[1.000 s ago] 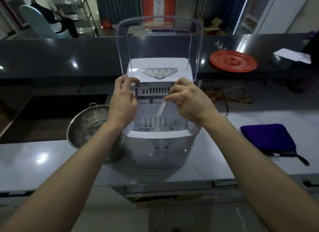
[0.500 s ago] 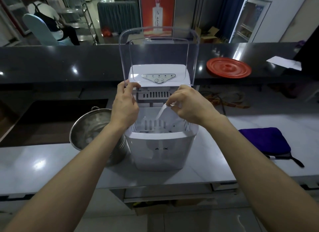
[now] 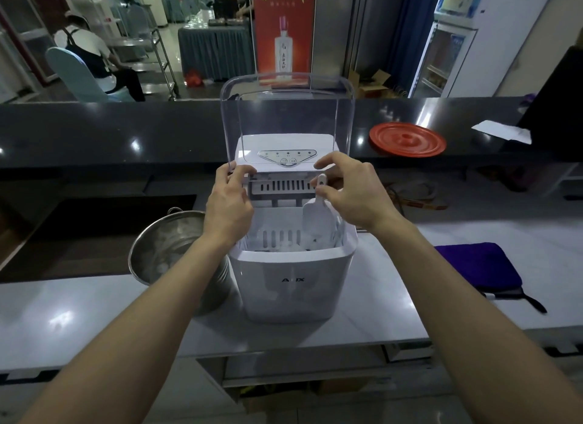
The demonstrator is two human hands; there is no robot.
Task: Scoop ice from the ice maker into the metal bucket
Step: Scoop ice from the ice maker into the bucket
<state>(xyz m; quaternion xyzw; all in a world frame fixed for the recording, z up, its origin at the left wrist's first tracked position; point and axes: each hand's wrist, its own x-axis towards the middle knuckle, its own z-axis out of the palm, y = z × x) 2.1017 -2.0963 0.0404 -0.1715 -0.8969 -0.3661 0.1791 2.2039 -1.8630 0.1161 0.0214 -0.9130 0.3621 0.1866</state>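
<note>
While the right hand (image 3: 353, 193) pinches a white scoop (image 3: 317, 217) by its handle, the bowl hangs below the grip over ice (image 3: 290, 247) inside the open ice maker (image 3: 290, 281). Opposite, the left hand (image 3: 228, 199) pinches the raised clear lid (image 3: 287, 108) at its lower corner, the metal bucket (image 3: 167, 243) just left of that wrist.

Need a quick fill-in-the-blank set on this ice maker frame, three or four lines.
The right hand pinches the white ____ by its handle.
The metal bucket stands to the ____ of the ice maker.
Its clear lid is ____, not shut.
The cloth on the counter is ____.
Missing: scoop; left; open; purple.
</note>
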